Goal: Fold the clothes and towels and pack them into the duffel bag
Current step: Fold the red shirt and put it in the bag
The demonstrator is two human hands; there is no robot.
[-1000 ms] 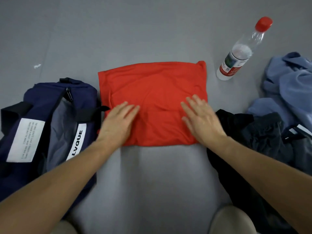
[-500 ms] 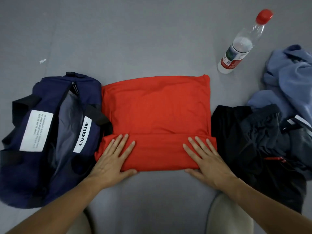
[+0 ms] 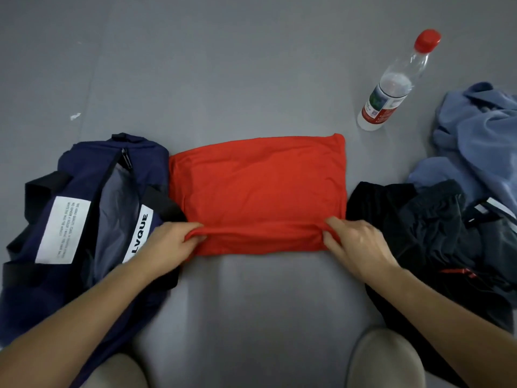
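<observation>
Folded red garment (image 3: pixel 257 186) lies flat between unzipped navy duffel bag (image 3: pixel 81 163) and crumpled dark clothes (image 3: pixel 430 228).

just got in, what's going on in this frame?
A person is folding a red garment on the grey floor: left hand and right hand each pinch one end of its folded near edge. The navy duffel bag lies unzipped at its left. A heap of dark clothes and a blue garment lie crumpled on the right.
</observation>
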